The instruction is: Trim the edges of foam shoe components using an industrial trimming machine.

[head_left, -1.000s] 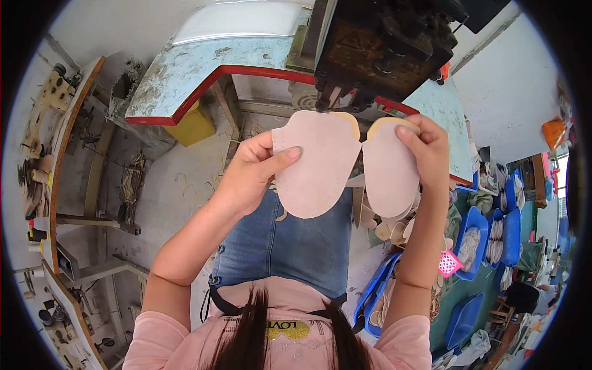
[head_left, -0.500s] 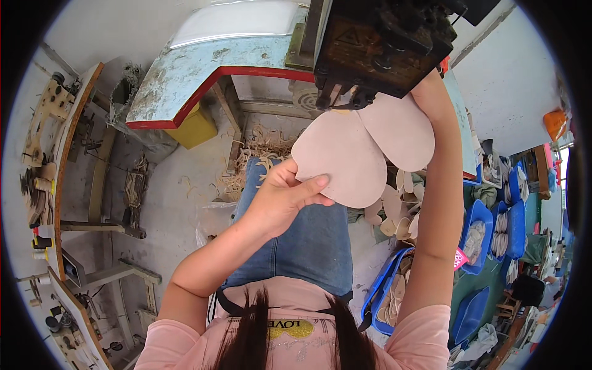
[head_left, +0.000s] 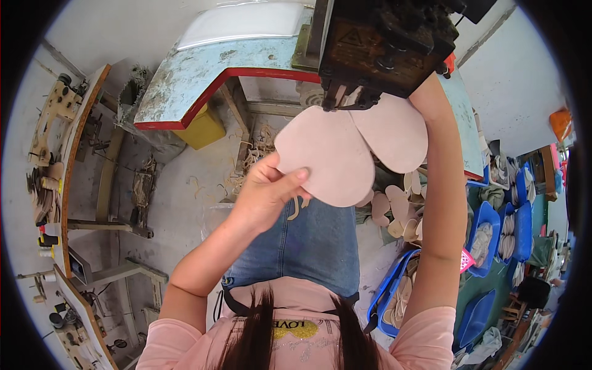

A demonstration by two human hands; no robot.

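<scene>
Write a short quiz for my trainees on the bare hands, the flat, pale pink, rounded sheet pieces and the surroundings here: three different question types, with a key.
1. True or false: the thumb of the bare left hand lies on top of a flat, pale pink, rounded sheet piece.
2. Short answer: what hides the bare right hand from view?
3. Fill in the blank: the yellow, boxy container shows below the light-blue, stained tabletop, whose front edge is ____.

Key:
1. True.
2. The dark, boxy metal machine head.
3. Red.
</scene>
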